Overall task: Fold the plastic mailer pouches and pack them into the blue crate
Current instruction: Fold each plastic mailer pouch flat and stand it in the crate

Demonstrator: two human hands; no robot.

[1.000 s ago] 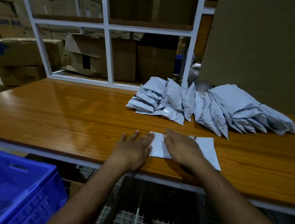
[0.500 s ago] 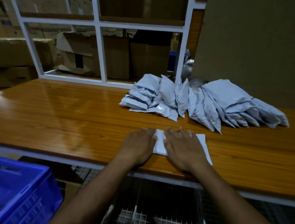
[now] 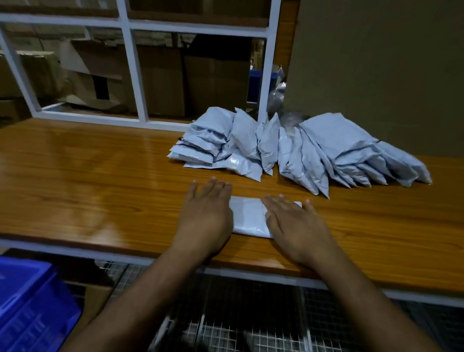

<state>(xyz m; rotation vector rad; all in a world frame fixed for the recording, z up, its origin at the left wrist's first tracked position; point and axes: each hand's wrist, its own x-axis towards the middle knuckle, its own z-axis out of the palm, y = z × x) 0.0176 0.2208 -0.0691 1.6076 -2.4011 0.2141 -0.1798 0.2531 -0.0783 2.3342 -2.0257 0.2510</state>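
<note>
While both palms lie flat, this is how it looks from beside the bench:

Pouch: a folded pale mailer (image 3: 249,218) lies on the wooden bench top (image 3: 84,185), between the two hands and partly under them.

Left hand: the left hand (image 3: 206,215) is flat, fingers straight and together, pressing the pouch's left edge; nothing is gripped.

Right hand: the right hand (image 3: 293,226) is flat too, fingers spread a little, lying over the pouch's right part; it holds nothing.

Feel: thin plastic film, so likely very light, limp and slick; I judge the fold will want to spring open once the palms lift.

Where to take it: probably best pinched across the folded thickness at the near edge, just below the fingertips, so the layers stay together.

Slip risk: on the glossy top it may slide rather than lift, so a thumb would have to get under the edge.

Pile: more pouches (image 3: 297,150) are heaped beyond the fingertips, near but apart from the folded one.

Edges: the bench's front edge runs just behind the wrists; wire mesh (image 3: 252,343) lies below it.

Crate: the blue crate (image 3: 12,305) sits low, well to the left of the left forearm, below bench level.

Room: bare bench stretches left of the left hand, giving an open path toward the crate.
</note>
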